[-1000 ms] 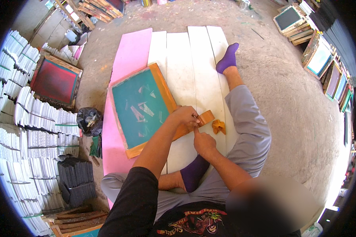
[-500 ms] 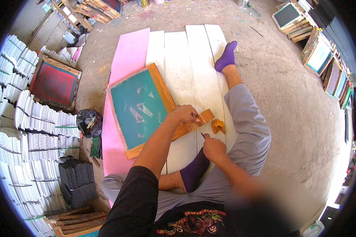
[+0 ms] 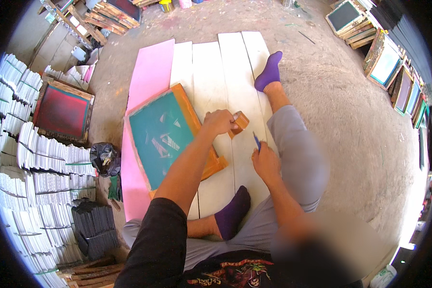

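My left hand (image 3: 218,122) is closed on a roll of brown packing tape (image 3: 241,121), held tilted above the white boards. In my right hand (image 3: 266,161) is a slim blue cutter (image 3: 257,141), its tip pointing away from me; the fingers are wrapped round it. A screen-printing frame (image 3: 184,100) lies to the left with a teal mesh (image 3: 146,127) that carries pale printed shapes. Brown tape covers its right side and its near right corner (image 3: 220,164). My left forearm hides part of the frame's near edge.
Under the frame lie white boards (image 3: 209,72) and a pink board (image 3: 151,67). My socked feet rest on the boards. Stacks of white paper bundles (image 3: 48,149) and a black plastic bag (image 3: 104,158) stand at left. More screen frames (image 3: 386,62) lean at far right.
The tape roll has lifted off the frame's near corner and turned in my left hand. My right hand has moved slightly right and away from me. The crumpled orange-brown piece no longer shows.
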A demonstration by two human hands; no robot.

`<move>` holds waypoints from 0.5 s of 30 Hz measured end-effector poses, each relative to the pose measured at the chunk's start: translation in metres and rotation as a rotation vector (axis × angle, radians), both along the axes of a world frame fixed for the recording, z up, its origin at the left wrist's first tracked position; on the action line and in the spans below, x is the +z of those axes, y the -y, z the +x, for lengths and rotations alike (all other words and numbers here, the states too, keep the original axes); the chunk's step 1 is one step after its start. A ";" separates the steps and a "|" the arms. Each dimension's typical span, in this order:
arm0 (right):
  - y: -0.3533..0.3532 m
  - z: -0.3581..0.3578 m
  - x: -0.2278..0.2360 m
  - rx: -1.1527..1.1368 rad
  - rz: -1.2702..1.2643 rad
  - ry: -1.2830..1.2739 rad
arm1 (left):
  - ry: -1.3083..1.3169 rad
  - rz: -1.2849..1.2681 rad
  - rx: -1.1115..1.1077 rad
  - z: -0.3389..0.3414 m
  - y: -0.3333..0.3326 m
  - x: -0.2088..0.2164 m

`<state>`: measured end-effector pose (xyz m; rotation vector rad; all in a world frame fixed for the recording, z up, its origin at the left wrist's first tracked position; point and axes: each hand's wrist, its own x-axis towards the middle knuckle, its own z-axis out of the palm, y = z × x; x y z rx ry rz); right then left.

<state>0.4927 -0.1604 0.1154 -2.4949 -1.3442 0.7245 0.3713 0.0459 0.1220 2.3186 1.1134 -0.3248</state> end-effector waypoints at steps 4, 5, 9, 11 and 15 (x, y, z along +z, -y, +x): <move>-0.046 0.006 -0.041 -0.120 0.211 0.022 | -0.032 0.334 0.015 0.008 -0.005 -0.006; -0.052 0.007 -0.053 -0.143 0.236 0.034 | -0.074 0.362 0.004 0.013 -0.004 -0.010; -0.055 0.010 -0.086 -0.036 0.236 0.144 | -0.121 0.413 -0.021 0.033 0.001 -0.027; -0.043 -0.001 -0.069 0.040 0.277 0.189 | -0.096 0.400 -0.036 0.038 0.007 -0.034; -0.028 -0.028 -0.072 0.082 0.394 0.097 | 0.033 0.400 -0.027 0.041 0.018 -0.025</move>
